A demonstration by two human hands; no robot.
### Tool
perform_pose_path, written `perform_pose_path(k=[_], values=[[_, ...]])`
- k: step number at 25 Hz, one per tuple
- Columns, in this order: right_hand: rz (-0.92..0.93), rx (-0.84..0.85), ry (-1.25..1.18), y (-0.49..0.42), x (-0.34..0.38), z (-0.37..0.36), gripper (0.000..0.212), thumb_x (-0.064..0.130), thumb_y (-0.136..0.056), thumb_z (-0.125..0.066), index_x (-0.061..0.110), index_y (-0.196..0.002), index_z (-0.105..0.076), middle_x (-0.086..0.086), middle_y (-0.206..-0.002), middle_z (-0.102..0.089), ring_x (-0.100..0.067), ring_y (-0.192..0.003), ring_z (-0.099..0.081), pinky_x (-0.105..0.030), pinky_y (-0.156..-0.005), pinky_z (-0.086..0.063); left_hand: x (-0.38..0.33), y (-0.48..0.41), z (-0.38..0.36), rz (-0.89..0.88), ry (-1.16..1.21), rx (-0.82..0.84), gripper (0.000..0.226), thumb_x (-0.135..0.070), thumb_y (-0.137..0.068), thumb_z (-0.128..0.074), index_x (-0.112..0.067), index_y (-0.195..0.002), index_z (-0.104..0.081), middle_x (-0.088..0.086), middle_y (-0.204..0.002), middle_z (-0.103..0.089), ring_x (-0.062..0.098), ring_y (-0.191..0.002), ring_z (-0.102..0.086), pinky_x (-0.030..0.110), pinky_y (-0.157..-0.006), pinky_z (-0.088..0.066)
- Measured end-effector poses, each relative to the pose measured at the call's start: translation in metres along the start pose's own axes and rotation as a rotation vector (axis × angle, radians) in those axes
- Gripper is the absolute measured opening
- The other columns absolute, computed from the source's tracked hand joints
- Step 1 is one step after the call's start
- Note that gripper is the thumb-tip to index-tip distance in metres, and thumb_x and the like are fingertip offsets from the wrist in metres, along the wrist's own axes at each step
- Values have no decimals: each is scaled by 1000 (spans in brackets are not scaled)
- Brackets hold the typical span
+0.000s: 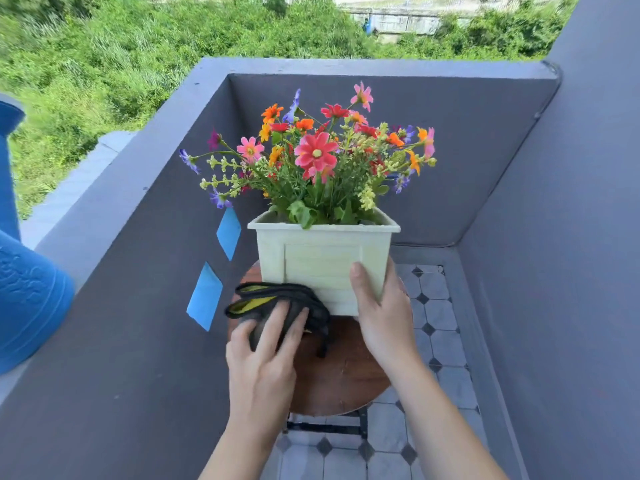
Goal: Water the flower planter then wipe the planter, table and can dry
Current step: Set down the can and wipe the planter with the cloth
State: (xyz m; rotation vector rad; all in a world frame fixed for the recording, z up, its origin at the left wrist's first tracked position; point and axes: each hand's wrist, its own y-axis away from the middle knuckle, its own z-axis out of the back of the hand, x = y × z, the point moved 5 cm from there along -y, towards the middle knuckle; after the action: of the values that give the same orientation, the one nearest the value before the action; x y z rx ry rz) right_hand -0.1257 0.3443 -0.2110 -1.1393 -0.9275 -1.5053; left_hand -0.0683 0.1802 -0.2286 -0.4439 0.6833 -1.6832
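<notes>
A pale green square planter (311, 265) full of colourful flowers (317, 154) stands on a small round brown table (346, 375). My right hand (381, 313) grips the planter's near right corner, thumb across its front. My left hand (263, 355) presses flat on a dark grey cloth with yellow lining (277, 299), which lies bunched on the table against the planter's lower left front. A blue watering can (24, 289) rests on the parapet ledge at the far left, only partly in view.
Grey balcony walls (138, 306) close in on the left, back and right. Two blue notes (205, 296) are stuck on the left wall. The floor has grey tiles (443, 323) with dark diamonds. Green bushes (104, 57) lie beyond the parapet.
</notes>
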Motion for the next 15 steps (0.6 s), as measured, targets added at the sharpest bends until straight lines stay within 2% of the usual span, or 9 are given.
perform_pose_path(k=[2,4,6,8,9,11,13,15], values=[[11,14,-13,2,-1,-1,66,59,-81,-43,26,-139,-42,33,-102,-52,32,-88,-46,7,-70,-34,10,-21,9,97,12,-68,49,5,-87,-31,-18,-122,-56,3,-135,-41,34,-90,-41,44,-78,-43],[9,30,-12,1,-1,-1,66,58,-82,-43,27,-140,-39,35,-101,-50,32,-88,-46,5,-70,-35,10,-44,12,131,23,-97,54,7,-80,-41,-19,-125,-55,4,-137,-39,35,-91,-42,42,-76,-39],[7,59,7,0,0,-1,69,63,-80,-40,32,-142,-34,35,-105,-50,26,-92,-48,-2,-77,-39,8,-44,8,29,19,-55,57,8,-80,-33,-22,-124,-53,2,-137,-41,39,-90,-50,44,-71,-42],[1,96,16,-2,0,-1,73,66,-79,-38,34,-144,-30,24,-119,-55,12,-101,-53,-19,-88,-44,13,-30,6,-116,10,5,57,9,-79,-32,-23,-122,-53,1,-135,-44,42,-86,-57,45,-69,-45],[-2,117,16,-2,0,-1,73,66,-80,-38,34,-145,-27,18,-125,-54,10,-104,-52,-23,-91,-43,17,-24,10,-158,1,19,57,9,-77,-33,-21,-120,-56,2,-134,-48,42,-86,-57,45,-70,-44],[0,160,14,0,1,-1,73,65,-81,-39,34,-146,-24,18,-132,-51,21,-103,-45,-17,-92,-37,29,-32,24,-110,8,-12,53,8,-79,-30,-13,-111,-65,10,-125,-60,37,-86,-51,40,-73,-41],[16,189,11,2,3,-1,70,60,-84,-40,32,-146,-25,21,-132,-49,32,-102,-38,-4,-89,-34,35,-53,37,-15,59,-69,50,2,-88,-24,-8,-106,-70,15,-117,-65,32,-84,-41,37,-74,-40],[23,215,-29,2,5,0,65,53,-86,-43,29,-145,-29,25,-129,-49,29,-107,-39,-1,-93,-33,28,-72,42,-66,77,-101,48,5,-86,-31,-10,-108,-71,13,-118,-65,30,-83,-38,35,-76,-40]])
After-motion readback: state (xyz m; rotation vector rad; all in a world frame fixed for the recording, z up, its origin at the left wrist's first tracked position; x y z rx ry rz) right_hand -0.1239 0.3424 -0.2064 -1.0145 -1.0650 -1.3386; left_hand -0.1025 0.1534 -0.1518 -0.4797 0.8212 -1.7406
